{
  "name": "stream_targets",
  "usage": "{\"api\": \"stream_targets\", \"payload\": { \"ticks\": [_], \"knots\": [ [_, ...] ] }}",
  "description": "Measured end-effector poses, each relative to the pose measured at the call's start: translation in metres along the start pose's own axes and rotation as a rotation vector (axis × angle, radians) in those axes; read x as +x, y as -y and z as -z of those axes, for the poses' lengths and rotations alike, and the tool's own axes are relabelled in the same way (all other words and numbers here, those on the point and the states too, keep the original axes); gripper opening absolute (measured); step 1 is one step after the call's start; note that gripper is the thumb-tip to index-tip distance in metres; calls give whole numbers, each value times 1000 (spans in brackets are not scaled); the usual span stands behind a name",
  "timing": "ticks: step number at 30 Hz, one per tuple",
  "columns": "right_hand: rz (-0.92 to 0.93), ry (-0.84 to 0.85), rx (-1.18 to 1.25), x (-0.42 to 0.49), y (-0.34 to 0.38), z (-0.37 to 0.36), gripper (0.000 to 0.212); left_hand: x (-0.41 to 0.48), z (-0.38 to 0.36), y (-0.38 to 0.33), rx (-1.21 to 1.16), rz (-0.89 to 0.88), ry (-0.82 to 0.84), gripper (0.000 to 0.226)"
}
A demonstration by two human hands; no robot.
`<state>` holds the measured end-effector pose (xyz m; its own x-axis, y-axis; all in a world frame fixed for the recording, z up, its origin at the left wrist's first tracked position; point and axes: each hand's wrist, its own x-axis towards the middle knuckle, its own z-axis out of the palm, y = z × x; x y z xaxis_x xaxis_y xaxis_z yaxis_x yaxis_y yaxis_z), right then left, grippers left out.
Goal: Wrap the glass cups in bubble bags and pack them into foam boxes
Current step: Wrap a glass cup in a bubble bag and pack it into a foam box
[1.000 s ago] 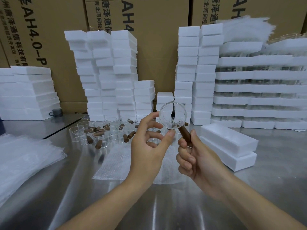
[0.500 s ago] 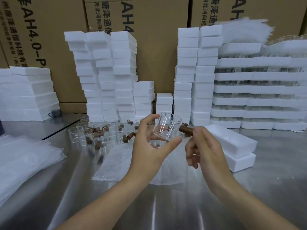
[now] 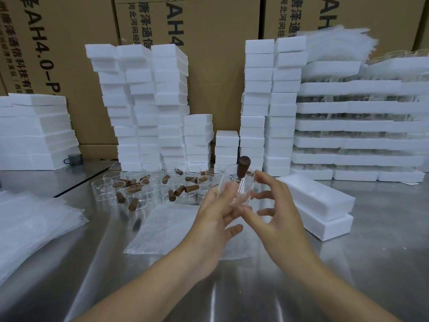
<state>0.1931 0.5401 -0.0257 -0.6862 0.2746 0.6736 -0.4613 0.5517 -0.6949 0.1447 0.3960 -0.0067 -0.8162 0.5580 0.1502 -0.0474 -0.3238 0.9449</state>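
Note:
My left hand (image 3: 216, 212) grips a clear glass cup (image 3: 239, 189) above the steel table, fingers curled round its wall. The cup's brown wooden handle (image 3: 243, 165) sticks straight up. Just right of the cup, my right hand (image 3: 278, 214) is spread with straight fingers; its thumb tip lies at the cup's lower edge. A flat bubble bag (image 3: 167, 228) lies on the table under my hands. Two stacked foam boxes (image 3: 318, 203) sit to the right, the top one showing a shallow recess.
Several more glass cups with wooden handles (image 3: 148, 189) stand behind the bag. A pile of bubble bags (image 3: 30, 224) lies at the left. Tall stacks of foam boxes (image 3: 148, 108) and foam trays (image 3: 359, 126) line the back, in front of cardboard cartons.
The cup has turned so its handle points up instead of right. My right hand let go of the handle and opened beside the cup. My left hand kept its grip.

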Motion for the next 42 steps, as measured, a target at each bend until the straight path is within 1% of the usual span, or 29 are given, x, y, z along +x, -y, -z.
{"api": "stream_targets", "payload": {
  "ticks": [2,3,5,6,10,12,13,16,17,23,26,28,30,35,39,42],
  "knots": [
    [-10,-3,9,1,-2,0,62,-1,-1,0,-9,48,51,54],
    [-10,-7,12,1,-2,0,60,-1,0,1,-29,70,54,54],
    [4,-30,-7,1,-4,0,58,1,0,3,-72,112,9,66],
    [17,-47,-33,1,-4,1,58,1,0,3,-73,122,-18,68],
    [85,-80,-163,3,-4,5,62,3,0,5,-16,59,-116,52],
    [106,-71,-206,4,-5,7,64,3,2,4,-12,45,-131,54],
    [114,-70,-213,5,-5,7,65,3,2,4,-21,46,-133,52],
    [127,-61,-230,6,-5,8,68,3,4,2,-79,68,-88,30],
    [128,-58,-231,6,-5,8,69,3,4,1,-93,69,-68,29],
    [101,-34,-233,7,-11,10,66,2,1,1,-131,141,-66,41],
    [88,-7,-216,5,-14,8,62,2,2,2,-161,170,-45,54],
    [81,-5,-200,5,-16,7,59,2,3,2,-169,176,-30,59],
    [89,-20,-213,5,-16,8,57,3,4,3,-154,187,-36,61],
    [116,-68,-246,6,-14,9,53,8,8,4,-142,209,-147,59],
    [117,-62,-256,6,-15,9,56,6,7,4,-79,222,-99,63],
    [109,-46,-268,6,-14,10,61,4,4,4,-77,224,-74,65]
  ]
}}
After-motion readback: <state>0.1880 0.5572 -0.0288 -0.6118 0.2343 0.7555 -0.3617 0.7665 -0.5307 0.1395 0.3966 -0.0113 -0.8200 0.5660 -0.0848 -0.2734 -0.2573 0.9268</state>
